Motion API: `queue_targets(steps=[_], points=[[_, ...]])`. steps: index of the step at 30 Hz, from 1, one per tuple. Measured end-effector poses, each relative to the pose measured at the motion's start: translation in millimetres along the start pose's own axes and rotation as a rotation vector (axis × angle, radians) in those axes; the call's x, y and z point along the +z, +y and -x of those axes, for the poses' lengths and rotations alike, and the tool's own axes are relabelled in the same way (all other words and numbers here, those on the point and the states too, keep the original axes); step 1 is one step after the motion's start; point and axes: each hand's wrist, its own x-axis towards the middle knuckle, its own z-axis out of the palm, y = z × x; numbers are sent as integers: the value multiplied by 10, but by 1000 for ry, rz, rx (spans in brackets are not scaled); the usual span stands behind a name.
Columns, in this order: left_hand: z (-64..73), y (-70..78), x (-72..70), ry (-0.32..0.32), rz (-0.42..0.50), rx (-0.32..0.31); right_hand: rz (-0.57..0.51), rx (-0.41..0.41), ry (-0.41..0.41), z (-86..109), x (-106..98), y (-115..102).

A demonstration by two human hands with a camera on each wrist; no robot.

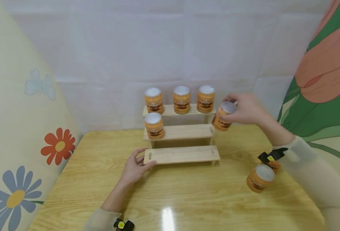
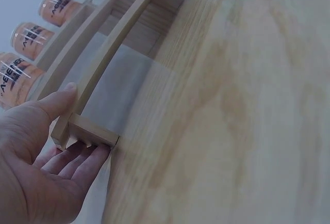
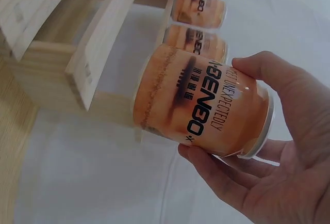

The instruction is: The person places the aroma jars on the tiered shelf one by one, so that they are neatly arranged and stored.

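A three-tier wooden display rack stands on the table. My left hand grips the left end of its lowest tier, thumb over the board and fingers around the end support. My right hand holds an orange can with a silvery lid and dark lettering, thumb on one side and fingers on the other. This can is tilted beside the right end of the middle tier. Three similar cans stand along the top tier. Another can is on the left of the middle tier.
On the table at the right stands an orange can, with one more partly hidden behind the right sleeve. White cloth hangs behind the rack. Painted panels with flowers flank the wood-grain table on both sides.
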Motion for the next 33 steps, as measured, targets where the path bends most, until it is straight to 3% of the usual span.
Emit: queue_targets(steps=[6,12,19,33], points=[[-14,-12,7,0,5,-2,-75,-41,6,-66,145,-216],[-38,-2,22,7,8,5,-90,-177,48,-131,334,-412],[-34,-12,11,8,18,-1,-96,-322,30,-233,549,-638],[5,-4,1,7,6,-4,-174,-355,4,-406,824,-847]])
